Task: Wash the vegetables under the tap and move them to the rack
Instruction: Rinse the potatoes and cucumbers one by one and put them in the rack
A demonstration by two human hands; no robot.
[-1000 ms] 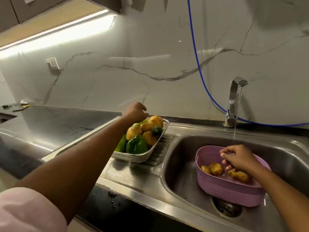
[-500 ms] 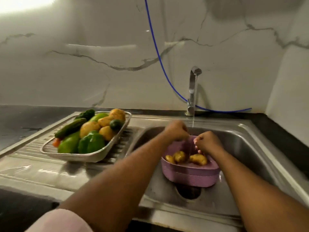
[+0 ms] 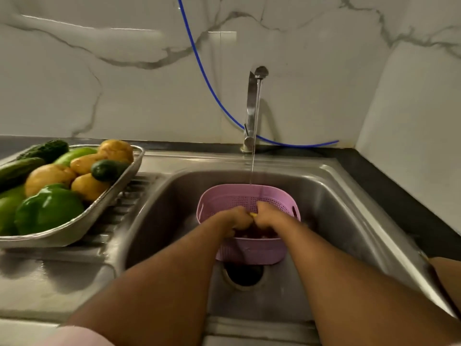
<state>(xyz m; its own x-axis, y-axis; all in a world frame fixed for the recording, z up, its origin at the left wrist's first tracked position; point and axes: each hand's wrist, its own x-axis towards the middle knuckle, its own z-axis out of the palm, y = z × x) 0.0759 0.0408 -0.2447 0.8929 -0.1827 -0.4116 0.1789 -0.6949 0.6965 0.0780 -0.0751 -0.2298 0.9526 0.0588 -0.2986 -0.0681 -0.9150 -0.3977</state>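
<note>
Fingers curled, we grip one yellow potato (image 3: 253, 215) between our left hand (image 3: 237, 219) and right hand (image 3: 268, 216), knuckles nearly touching, inside the pink basket (image 3: 249, 254) in the sink (image 3: 349, 216). Water from the tap (image 3: 252, 106) falls just behind them. Washed vegetables (image 3: 62, 176) fill the metal tray (image 3: 119, 187) at left.

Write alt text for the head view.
Both hands, left hand and right hand, rub something yellow inside a purple basket under the running tap in a steel sink. A tray of vegetables sits left.
</note>
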